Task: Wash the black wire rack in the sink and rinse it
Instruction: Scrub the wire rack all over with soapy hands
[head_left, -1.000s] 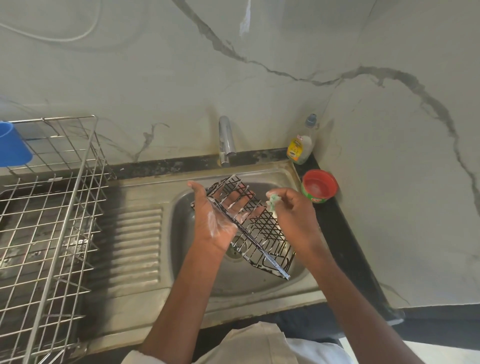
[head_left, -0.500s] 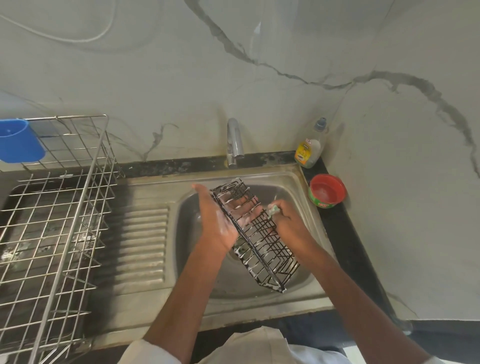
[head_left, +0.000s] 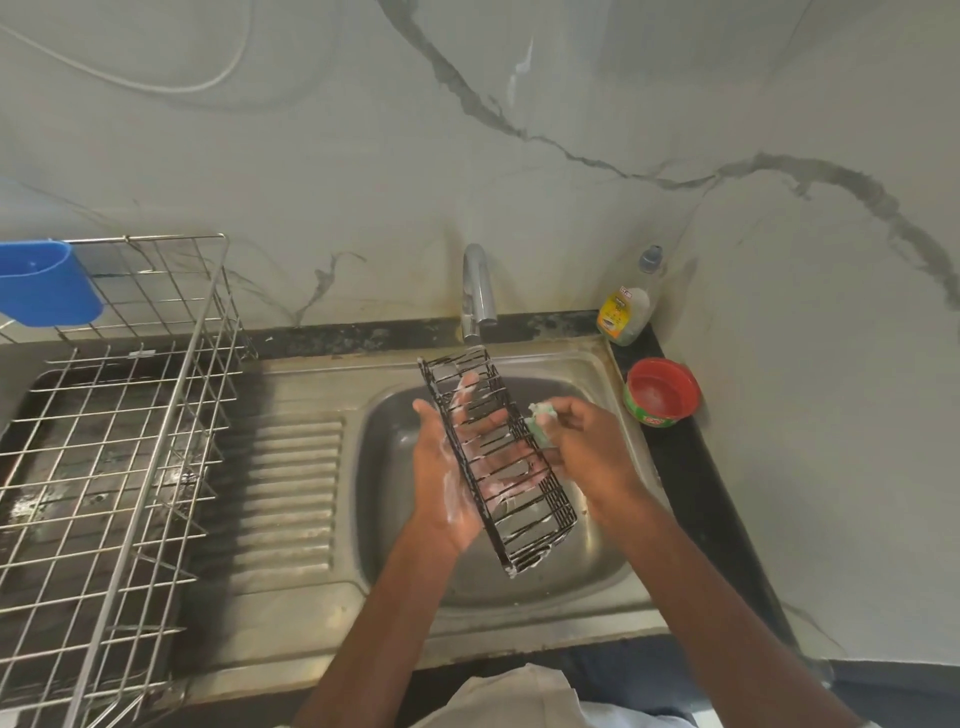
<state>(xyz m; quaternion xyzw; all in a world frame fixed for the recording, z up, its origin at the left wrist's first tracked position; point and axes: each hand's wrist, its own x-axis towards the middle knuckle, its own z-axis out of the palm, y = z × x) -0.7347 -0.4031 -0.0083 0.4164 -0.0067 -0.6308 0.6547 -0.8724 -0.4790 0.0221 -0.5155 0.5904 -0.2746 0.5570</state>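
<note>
Black wire rack held tilted over the sink, soapy. Left hand flat, fingers straight, supporting it from beneath. Right hand pinches green sponge against rack's side.

Soapy black wire rack between hands, over sink

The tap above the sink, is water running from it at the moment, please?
No, the tap shows no stream, and the black wire rack beneath it carries only white suds.
</note>
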